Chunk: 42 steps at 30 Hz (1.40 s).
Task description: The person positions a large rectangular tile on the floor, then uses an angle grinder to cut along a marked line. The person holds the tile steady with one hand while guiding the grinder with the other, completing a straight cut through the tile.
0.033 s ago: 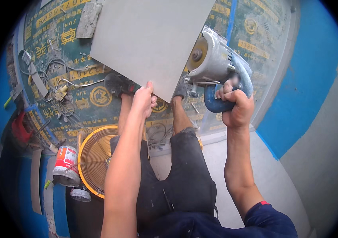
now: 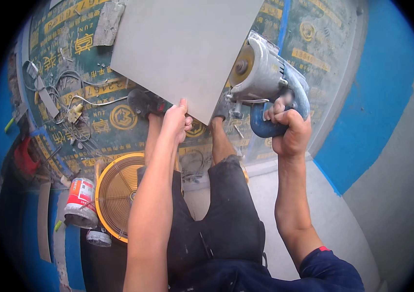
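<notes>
A large pale grey tile (image 2: 182, 53) extends away from me, one corner pointing toward my legs. At its near edge my left hand (image 2: 176, 120) is closed, thumb on top and fingers curled beneath. My right hand (image 2: 289, 121) wraps round the blue loop handle of a dusty handheld tile saw (image 2: 260, 73). The saw's round disc (image 2: 242, 66) faces the right edge of the tile; whether it touches the edge I cannot tell. My feet are partly hidden by the tile.
A yellow round fan (image 2: 117, 194) and a red-and-white paint can (image 2: 81, 199) stand left of my legs. Tangled cable (image 2: 78, 87) lies on the green printed floor sheeting (image 2: 114, 104). A broken grey piece (image 2: 108, 24) rests beyond, and blue flooring (image 2: 372, 112) runs along the right.
</notes>
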{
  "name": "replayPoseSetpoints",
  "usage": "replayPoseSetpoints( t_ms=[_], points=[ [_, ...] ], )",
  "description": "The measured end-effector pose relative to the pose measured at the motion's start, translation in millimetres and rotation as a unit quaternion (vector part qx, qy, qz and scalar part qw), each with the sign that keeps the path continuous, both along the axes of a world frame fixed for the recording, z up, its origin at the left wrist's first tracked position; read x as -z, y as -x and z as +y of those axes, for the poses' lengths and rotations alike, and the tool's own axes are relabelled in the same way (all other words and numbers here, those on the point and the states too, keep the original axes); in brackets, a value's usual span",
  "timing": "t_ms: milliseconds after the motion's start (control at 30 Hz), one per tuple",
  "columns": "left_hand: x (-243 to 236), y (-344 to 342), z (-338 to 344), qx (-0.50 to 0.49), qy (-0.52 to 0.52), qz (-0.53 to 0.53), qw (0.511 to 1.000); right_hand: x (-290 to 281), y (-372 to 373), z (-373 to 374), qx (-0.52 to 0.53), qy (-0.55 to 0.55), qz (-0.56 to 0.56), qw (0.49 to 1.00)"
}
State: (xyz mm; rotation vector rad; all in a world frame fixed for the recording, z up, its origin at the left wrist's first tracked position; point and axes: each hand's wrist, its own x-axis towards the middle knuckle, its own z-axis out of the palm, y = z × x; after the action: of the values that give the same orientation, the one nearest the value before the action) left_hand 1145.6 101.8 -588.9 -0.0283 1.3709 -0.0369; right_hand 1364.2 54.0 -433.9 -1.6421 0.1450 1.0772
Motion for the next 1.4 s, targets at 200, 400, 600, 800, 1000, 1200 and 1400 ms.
replayPoseSetpoints(
  t_ms=[200,400,600,800,1000,1200,1400],
  points=[
    [-1,-1,0,0.006,0.003,0.0,1.0,0,3,-4,0.003,0.001,-0.002,1.0],
    [8,7,-6,-0.012,-0.004,-0.008,1.0,-2,7,-7,0.0,0.001,0.006,1.0],
    [6,6,-6,-0.01,-0.009,-0.012,1.0,-2,9,-10,0.001,-0.002,0.017,1.0],
    [4,4,-5,0.002,-0.013,-0.006,1.0,-3,13,-13,0.006,-0.005,0.015,1.0],
    [3,4,-5,0.0,-0.006,-0.001,1.0,-4,16,-14,0.021,0.004,0.019,1.0],
    [4,4,-6,0.003,-0.014,-0.004,1.0,-5,19,-15,-0.003,0.018,0.013,1.0],
    [8,6,-7,-0.002,-0.013,-0.009,1.0,-3,21,-18,-0.005,0.012,0.019,1.0]
  ],
)
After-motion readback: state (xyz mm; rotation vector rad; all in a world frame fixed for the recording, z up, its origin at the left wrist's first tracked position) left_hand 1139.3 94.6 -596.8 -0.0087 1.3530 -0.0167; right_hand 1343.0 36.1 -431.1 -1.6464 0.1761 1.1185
